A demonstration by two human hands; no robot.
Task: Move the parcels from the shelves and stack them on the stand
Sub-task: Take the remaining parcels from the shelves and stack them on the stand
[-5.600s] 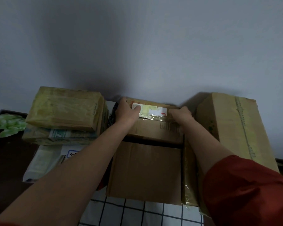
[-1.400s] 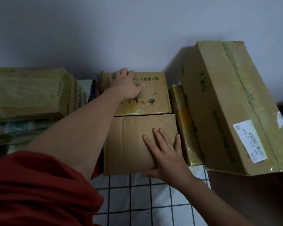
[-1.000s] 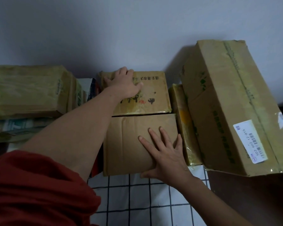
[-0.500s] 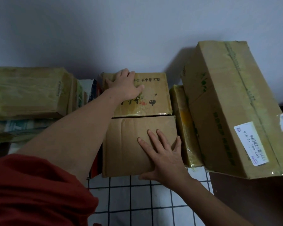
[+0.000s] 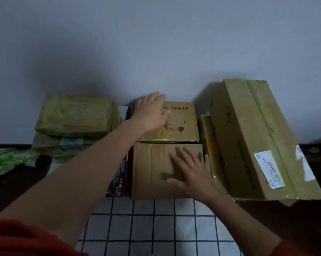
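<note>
The left grip [image 5: 150,113] is lying on the back left corner of the printed box [image 5: 181,124], fingers straight and clamping nothing. The right grip [image 5: 193,172] is pressing flat, fingers spread apart, on the plain carton [image 5: 150,172] that is touching the printed box's near edge. Both parcels are sitting mid-row against the wall, above the checked cloth [image 5: 156,228], between the taped parcels [image 5: 72,113] on the left and the yellow-taped parcel [image 5: 207,145] and long carton [image 5: 248,135] on the right. Whether the printed box is resting on the carton or behind it is not showing. This is looking like squaring-up: pushing with flat palms is suiting the job, easing both boxes back together so their edges are lining up, while avoiding nudging the slim dark pack [image 5: 120,178] standing just beside the carton, and watching the long carton, which is appearing to tilt and could be shifting if bumped
</note>
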